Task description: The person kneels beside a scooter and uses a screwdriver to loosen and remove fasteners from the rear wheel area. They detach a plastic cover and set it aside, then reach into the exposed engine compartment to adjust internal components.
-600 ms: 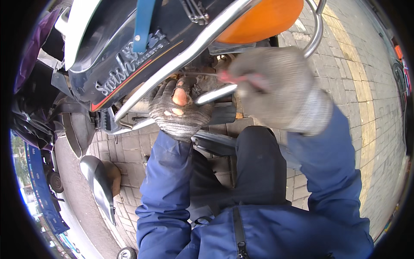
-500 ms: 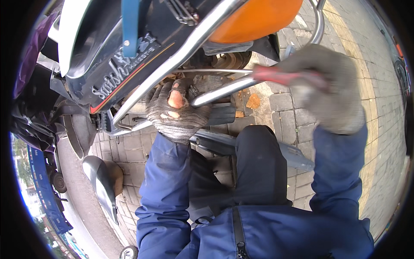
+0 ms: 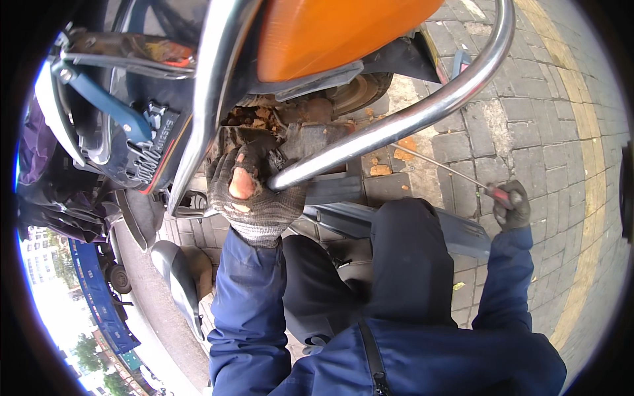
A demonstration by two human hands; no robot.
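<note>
My left hand [image 3: 254, 191], in a worn grey knit glove with holes over the knuckles, is closed over the lower stretch of a chrome tube guard [image 3: 389, 135] on a motorcycle. Its fingertips disappear among dusty dark parts below the body. Out to the right, low over the paving, my right hand [image 3: 514, 208] is gloved too and wrapped round the red handle of a screwdriver [image 3: 472, 179]. The long thin shaft slants up and left toward the motorcycle, its tip close to the chrome tube.
A large orange panel [image 3: 343, 33] overhangs the guard. Brown crumbly debris [image 3: 381, 169] lies on the paving bricks. A grey plastic strip [image 3: 456, 232] runs past my knee. At left are a black-and-silver curved part [image 3: 177, 274] and, beyond, a blue truck [image 3: 99, 290].
My right hand has drawn down and away from the motorcycle with the screwdriver. My left hand keeps its place on the tube, and the whole view has shifted.
</note>
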